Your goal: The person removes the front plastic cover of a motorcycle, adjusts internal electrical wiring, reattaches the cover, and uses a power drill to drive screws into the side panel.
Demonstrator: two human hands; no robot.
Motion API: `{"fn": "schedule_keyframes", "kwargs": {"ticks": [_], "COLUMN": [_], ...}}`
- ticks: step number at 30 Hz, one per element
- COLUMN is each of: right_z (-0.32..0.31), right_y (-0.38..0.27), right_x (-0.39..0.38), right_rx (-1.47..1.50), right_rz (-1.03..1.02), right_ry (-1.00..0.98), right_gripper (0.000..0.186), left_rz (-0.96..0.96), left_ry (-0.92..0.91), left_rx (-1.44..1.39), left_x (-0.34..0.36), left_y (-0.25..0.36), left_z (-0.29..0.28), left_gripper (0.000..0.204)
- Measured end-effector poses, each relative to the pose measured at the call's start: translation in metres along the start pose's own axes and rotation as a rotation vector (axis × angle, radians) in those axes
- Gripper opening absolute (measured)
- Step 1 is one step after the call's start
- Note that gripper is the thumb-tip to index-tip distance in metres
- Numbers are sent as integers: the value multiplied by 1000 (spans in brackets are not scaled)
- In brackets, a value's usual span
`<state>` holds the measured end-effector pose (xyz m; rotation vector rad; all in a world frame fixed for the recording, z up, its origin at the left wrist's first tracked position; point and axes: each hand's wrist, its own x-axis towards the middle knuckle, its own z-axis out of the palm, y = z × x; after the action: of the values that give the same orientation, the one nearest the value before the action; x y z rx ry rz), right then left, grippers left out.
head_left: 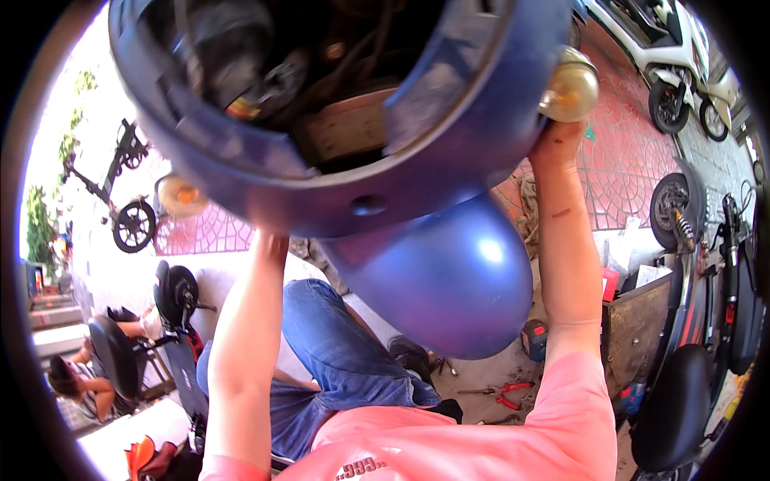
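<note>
Right before me is a blue scooter front shell (449,172), with a wide round opening showing cables and dark parts inside. Two round turn signals stick out from its sides, the left one (181,195) and the right one (571,84). A glossy blue front fender (449,280) hangs below the shell. My left hand (271,243) reaches up behind the shell's lower left side, its fingers hidden. On the other side my right hand (559,143) is up against the shell just under the right turn signal; its fingers are hidden too.
On the floor lie red-handled pliers (513,394) and a dark power tool (534,340). A wooden box (639,321) and parked scooters line the right. To the left stand a folding bike (120,188) and a black-seated bike (116,357), with a person (96,385) beyond.
</note>
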<state>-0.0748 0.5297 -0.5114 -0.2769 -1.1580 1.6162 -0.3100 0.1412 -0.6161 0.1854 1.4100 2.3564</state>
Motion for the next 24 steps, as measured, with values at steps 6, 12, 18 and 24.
{"fn": "schedule_keyframes", "kwargs": {"ticks": [6,12,18,24], "right_z": [-14,36,94,162], "right_y": [12,-37,-111,-95], "right_x": [5,-37,-89,-113], "right_rx": [66,11,-196,-563], "right_rz": [175,332,201,-39], "right_ry": [37,165,189,206], "right_gripper": [54,53,79,77], "left_rz": [47,-373,-908,-812], "left_ry": [1,176,66,-115], "left_rx": [-1,307,23,131], "left_x": [7,-10,-16,-6], "left_y": [1,9,6,11], "left_z": [11,9,-2,16], "left_gripper": [34,49,64,75]}}
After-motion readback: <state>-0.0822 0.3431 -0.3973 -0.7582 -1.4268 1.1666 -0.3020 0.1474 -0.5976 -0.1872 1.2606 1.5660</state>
